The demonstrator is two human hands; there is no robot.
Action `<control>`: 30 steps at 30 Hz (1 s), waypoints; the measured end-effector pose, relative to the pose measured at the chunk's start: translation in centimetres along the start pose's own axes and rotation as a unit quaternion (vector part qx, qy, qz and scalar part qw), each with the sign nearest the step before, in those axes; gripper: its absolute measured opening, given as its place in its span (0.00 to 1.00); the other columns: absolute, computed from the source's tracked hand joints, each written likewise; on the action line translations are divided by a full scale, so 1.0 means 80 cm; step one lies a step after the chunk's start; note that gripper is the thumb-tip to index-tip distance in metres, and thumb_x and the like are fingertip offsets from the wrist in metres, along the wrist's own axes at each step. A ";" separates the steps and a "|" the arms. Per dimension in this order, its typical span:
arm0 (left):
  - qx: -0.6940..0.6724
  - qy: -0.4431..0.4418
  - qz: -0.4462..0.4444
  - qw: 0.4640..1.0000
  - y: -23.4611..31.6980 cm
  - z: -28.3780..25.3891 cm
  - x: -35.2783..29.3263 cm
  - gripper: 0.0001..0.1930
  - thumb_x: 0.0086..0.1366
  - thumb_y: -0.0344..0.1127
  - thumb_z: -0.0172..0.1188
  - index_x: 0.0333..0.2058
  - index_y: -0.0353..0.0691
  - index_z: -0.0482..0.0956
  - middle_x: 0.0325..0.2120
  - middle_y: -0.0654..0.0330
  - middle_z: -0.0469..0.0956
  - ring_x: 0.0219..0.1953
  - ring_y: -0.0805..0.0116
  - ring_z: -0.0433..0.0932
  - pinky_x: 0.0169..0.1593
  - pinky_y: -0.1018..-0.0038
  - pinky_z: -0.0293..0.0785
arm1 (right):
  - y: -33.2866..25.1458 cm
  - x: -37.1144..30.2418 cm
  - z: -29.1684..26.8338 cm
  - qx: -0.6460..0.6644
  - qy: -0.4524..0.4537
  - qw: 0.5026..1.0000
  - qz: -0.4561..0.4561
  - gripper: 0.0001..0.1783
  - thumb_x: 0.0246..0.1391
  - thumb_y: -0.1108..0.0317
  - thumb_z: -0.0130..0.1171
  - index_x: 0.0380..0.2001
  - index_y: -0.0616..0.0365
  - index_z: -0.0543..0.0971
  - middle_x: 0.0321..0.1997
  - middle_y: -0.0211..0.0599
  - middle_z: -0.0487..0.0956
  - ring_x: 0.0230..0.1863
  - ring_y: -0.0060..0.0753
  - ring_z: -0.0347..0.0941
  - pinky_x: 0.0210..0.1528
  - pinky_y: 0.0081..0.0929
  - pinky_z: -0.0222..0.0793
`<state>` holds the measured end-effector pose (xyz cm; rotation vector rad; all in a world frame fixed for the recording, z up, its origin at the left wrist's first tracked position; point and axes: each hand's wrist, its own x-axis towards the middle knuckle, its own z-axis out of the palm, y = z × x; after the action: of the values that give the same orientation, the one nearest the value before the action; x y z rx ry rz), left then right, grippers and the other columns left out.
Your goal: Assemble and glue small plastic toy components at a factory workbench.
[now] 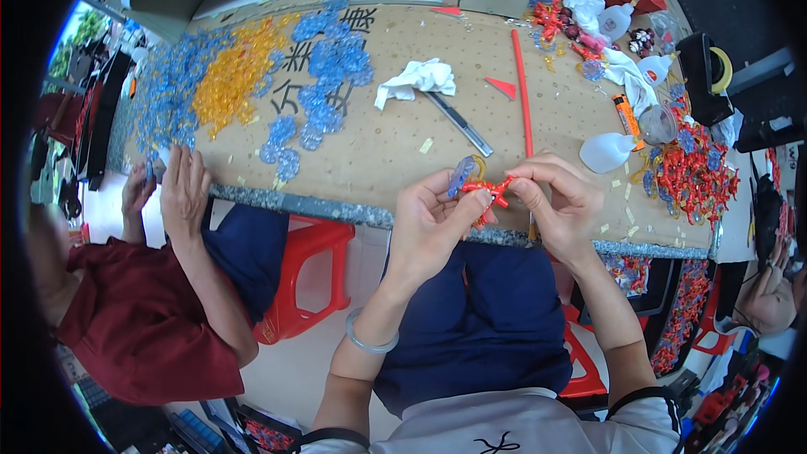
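Observation:
Just over the table's near edge, my left hand (pixel 430 225) grips a small red plastic figure (pixel 498 193) between thumb and fingers. A translucent blue piece (pixel 460 175) and a yellow ring (pixel 478 166) stick up from it. My right hand (pixel 565 208) pinches the figure's right end with thumb and forefinger. The fingers hide part of the figure, so I cannot make out how its pieces join. Beyond my hands lie a dark pen-like tool (pixel 459 124) and a crumpled white cloth (pixel 417 81).
Blue (pixel 168 76) and yellow pieces (pixel 231 80) cover the table's left; red figures (pixel 689 172) are heaped at right. A long red strip (pixel 522 88), an orange glue tube (pixel 626 118) and white bottles (pixel 607 152) lie between. A co-worker's hands (pixel 183 189) are at left, beside a red stool (pixel 313 273).

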<state>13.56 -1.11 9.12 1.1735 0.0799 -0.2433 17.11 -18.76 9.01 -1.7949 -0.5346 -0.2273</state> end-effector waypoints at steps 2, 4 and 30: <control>-0.001 -0.016 0.011 1.000 -0.002 0.004 0.004 0.10 0.63 0.27 0.58 0.40 0.26 0.75 0.28 0.58 0.79 0.29 0.77 0.78 0.33 0.82 0.75 | 0.003 -0.004 -0.002 0.004 0.025 1.000 -0.011 0.05 0.46 0.80 0.64 0.29 0.66 0.81 0.26 0.38 0.79 0.27 0.26 0.74 0.30 0.21 0.66; -0.001 -0.040 0.022 0.999 -0.004 0.002 0.009 0.11 0.62 0.26 0.58 0.41 0.24 0.74 0.29 0.57 0.79 0.31 0.76 0.78 0.36 0.81 0.76 | 0.006 -0.004 -0.007 0.009 0.029 0.999 -0.034 0.05 0.45 0.80 0.64 0.29 0.67 0.81 0.26 0.39 0.80 0.26 0.29 0.74 0.30 0.23 0.67; 0.049 -0.023 0.008 0.998 -0.006 0.002 0.010 0.10 0.64 0.30 0.58 0.38 0.27 0.75 0.24 0.53 0.80 0.20 0.79 0.71 0.24 0.86 0.65 | 0.016 -0.006 -0.005 0.062 0.051 0.995 -0.064 0.05 0.43 0.79 0.65 0.27 0.66 0.83 0.24 0.40 0.80 0.25 0.31 0.75 0.28 0.24 0.67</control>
<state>14.23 -1.52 8.56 1.2660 0.0184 -0.2613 17.32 -19.51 7.82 -1.6220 -0.5788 -0.3649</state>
